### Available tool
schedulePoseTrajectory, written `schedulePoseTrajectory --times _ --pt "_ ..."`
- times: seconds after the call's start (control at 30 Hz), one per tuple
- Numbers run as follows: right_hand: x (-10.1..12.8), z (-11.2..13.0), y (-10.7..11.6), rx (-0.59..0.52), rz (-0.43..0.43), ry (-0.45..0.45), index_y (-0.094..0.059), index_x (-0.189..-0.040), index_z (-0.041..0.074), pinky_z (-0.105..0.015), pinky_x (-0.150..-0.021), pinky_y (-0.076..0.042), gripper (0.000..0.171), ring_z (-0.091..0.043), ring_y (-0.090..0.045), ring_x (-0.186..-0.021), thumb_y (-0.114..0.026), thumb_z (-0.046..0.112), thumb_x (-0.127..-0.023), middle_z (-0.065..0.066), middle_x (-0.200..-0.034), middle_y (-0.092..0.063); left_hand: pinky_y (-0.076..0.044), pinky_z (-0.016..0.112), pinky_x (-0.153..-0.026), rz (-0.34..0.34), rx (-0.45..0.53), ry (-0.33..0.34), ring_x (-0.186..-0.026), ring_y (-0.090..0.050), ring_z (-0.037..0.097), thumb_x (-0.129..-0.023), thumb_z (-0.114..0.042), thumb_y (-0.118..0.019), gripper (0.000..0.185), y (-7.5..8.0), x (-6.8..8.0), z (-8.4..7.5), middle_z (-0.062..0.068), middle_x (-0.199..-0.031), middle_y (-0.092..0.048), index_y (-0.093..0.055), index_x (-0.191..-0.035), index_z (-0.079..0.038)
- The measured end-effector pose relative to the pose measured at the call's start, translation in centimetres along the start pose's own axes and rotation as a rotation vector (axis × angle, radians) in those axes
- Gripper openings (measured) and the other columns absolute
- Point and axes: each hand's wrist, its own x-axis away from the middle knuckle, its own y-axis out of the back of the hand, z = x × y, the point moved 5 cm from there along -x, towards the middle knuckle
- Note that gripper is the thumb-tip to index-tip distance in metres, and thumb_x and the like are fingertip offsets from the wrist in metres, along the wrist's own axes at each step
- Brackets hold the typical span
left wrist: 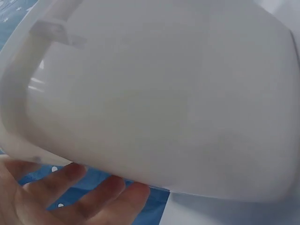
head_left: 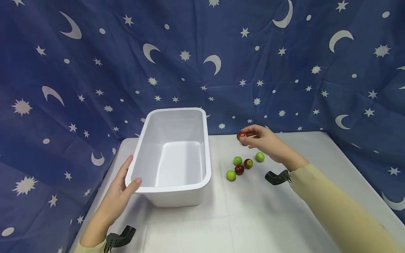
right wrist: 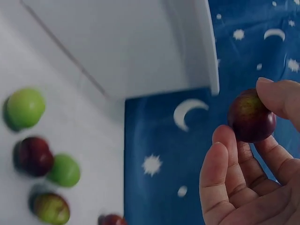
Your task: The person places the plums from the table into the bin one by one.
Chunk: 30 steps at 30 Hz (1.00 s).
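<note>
Right grip (head_left: 265, 141) pinching dark red fruit (right wrist: 251, 117); left grip (head_left: 117, 195) clasping white tub rim (head_left: 177, 188).

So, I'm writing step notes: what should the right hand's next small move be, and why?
Probably carry the dark red fruit left over the white tub and lower it in: the right hand pinches it, the tub stands open with nothing visible inside, and the left hand grips its near-left corner.

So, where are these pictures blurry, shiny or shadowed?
Head view: mostly crisp, soft shadows beside the white rectangular plastic tub; left wrist view: hazy, glints on the tub; right wrist view: dim, round green and red fruits blurrier than the round dark-red fruit in the fingers.
</note>
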Motion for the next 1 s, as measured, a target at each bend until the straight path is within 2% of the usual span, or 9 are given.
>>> schedulePoseTrajectory --times 0.13,0.3,0.53,0.77,0.9,1.0 --pt "-0.6 1.9 -1.2 0.007 0.012 0.015 -0.054 -0.125 0.012 -0.038 -0.085 -0.051 0.051 -0.029 -0.058 -0.102 -0.073 0.04 -0.086 -0.011 -0.117 -0.061 -0.03 0.008 -0.096 -0.014 -0.004 -0.017 -0.139 -0.019 0.036 -0.101 -0.011 -0.049 0.069 -0.4 0.2 -0.3 0.009 -0.159 -0.009 -0.011 -0.156 -0.028" --pt "-1.1 4.2 -2.8 0.029 0.041 0.047 -0.057 -0.123 0.017 -0.041 -0.083 -0.05 0.047 -0.029 -0.058 -0.1 -0.072 0.042 -0.086 -0.005 -0.115 -0.063 -0.03 0.007 -0.095 -0.034 -0.059 -0.017 -0.138 -0.022 0.037 -0.1 -0.008 -0.049 0.071 -0.5 0.4 -0.5 0.011 -0.159 -0.013 -0.011 -0.156 -0.029" --pt "-2.5 6.9 -5.4 -0.006 0.081 0.109 -0.059 -0.12 0.016 -0.04 -0.085 -0.051 0.045 -0.023 -0.06 -0.102 -0.072 0.043 -0.086 -0.002 -0.114 -0.064 -0.03 0.006 -0.094 -0.044 -0.111 -0.005 -0.136 -0.026 0.037 -0.097 -0.002 -0.049 0.074 -0.6 0.5 -0.5 0.012 -0.158 -0.015 -0.013 -0.155 -0.031" --pt "-3.9 8.6 -8.8 -0.047 0.14 0.129 -0.062 -0.119 0.015 -0.038 -0.083 -0.052 0.041 -0.023 -0.06 -0.1 -0.073 0.037 -0.086 -0.003 -0.111 -0.065 -0.03 0.009 -0.093 -0.051 -0.144 0.007 -0.134 -0.029 0.036 -0.096 -0.001 -0.047 0.076 -0.8 0.5 -0.6 0.011 -0.158 -0.016 -0.013 -0.154 -0.035" --pt "-4.7 9.2 -10.2 -0.075 0.147 0.12 -0.062 -0.118 0.015 -0.042 -0.086 -0.05 0.04 -0.023 -0.062 -0.098 -0.072 0.038 -0.087 -0.003 -0.11 -0.066 -0.031 0.041 -0.106 -0.043 -0.143 0.022 -0.137 -0.023 0.039 -0.098 -0.005 -0.046 0.075 -1.2 0.6 -0.7 0.01 -0.159 -0.01 -0.008 -0.155 -0.036" --pt "-5.3 9.5 -11.0 -0.104 0.129 0.096 -0.062 -0.117 0.013 -0.042 -0.087 -0.05 0.039 -0.022 -0.064 -0.097 -0.072 0.037 -0.087 -0.002 -0.11 -0.067 -0.025 0.063 -0.102 -0.035 -0.131 0.024 -0.138 -0.019 0.04 -0.099 -0.007 -0.047 0.075 -1.6 0.6 -0.8 0.009 -0.16 -0.007 -0.006 -0.155 -0.036"
